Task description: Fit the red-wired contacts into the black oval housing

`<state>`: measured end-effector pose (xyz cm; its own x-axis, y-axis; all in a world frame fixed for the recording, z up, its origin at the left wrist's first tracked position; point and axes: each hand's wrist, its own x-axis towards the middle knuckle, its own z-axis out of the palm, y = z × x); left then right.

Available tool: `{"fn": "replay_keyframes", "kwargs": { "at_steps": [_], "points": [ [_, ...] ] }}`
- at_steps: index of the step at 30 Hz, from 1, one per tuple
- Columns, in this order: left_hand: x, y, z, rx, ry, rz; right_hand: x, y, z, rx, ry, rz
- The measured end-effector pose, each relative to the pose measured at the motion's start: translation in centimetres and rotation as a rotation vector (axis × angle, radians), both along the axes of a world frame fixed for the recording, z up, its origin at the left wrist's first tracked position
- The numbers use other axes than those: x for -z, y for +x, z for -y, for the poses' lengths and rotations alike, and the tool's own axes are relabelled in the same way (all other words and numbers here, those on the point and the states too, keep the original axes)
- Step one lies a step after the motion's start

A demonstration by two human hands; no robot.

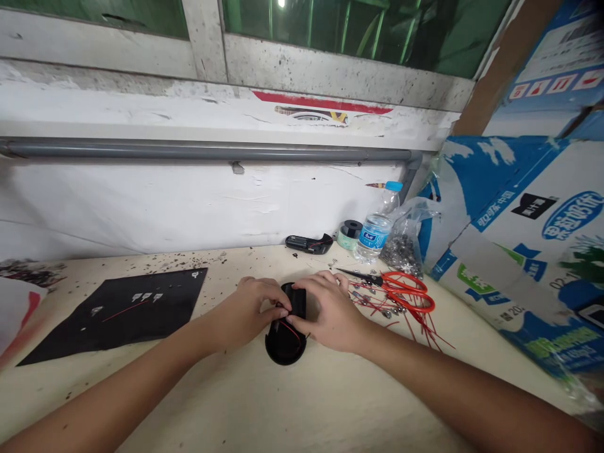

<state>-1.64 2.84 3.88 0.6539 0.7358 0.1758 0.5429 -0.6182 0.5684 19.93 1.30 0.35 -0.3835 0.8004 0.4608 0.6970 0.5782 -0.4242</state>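
Note:
Both hands work on a black plastic housing (285, 347) with a round, cup-like near end, lying on the table. My left hand (255, 308) pinches at its middle, thumb and forefinger closed together; whatever small part sits between those fingertips is hidden. Wrapped along the far right side of the housing is my right hand (328, 308), its thumb pressing near the left fingertips. A thin red wire (295, 333) curves inside the round end. To the right of my right hand lie orange-handled scissors (406, 290) on top of red wires and small metal pieces.
A black sheet (155, 327) at left bears several small metal terminals (147, 297) and a red wire. Along the wall are another black housing (309, 243), tape rolls (350, 234), a water bottle (372, 236) and a bag of metal parts (403, 248). Cardboard boxes (514, 251) stand at right.

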Motion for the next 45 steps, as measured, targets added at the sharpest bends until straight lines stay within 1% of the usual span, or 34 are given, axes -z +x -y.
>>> {"fn": "replay_keyframes", "kwargs": {
  "at_steps": [4, 10, 12, 18, 25, 32, 38, 45],
  "points": [
    [0.6, -0.1, -0.3, -0.049, -0.106, 0.072, 0.0, -0.1, 0.0, 0.005, -0.006, -0.005],
    [0.5, 0.0, -0.2, -0.074, -0.085, 0.068, -0.1, -0.2, 0.1, -0.001, -0.023, 0.019],
    [0.4, 0.1, -0.2, -0.062, -0.09, 0.048, -0.1, -0.2, 0.1, -0.002, -0.026, 0.022],
    [0.3, 0.1, 0.2, -0.013, 0.056, -0.079, -0.2, -0.2, 0.2, -0.015, -0.01, 0.011],
    [-0.3, 0.5, 0.7, 0.032, 0.247, -0.195, -0.1, -0.3, 0.2, -0.006, 0.012, 0.006],
    [-0.2, 0.2, 0.5, 0.136, 0.34, -0.233, 0.1, -0.5, 0.1, 0.003, 0.029, -0.003],
    [-0.1, 0.1, 0.6, 0.153, 0.337, -0.203, 0.0, -0.4, 0.1, 0.005, 0.026, -0.02],
    [-0.7, 0.3, 0.8, 0.207, 0.306, -0.237, 0.0, -0.5, 0.2, 0.008, 0.023, -0.029]
  ]
}}
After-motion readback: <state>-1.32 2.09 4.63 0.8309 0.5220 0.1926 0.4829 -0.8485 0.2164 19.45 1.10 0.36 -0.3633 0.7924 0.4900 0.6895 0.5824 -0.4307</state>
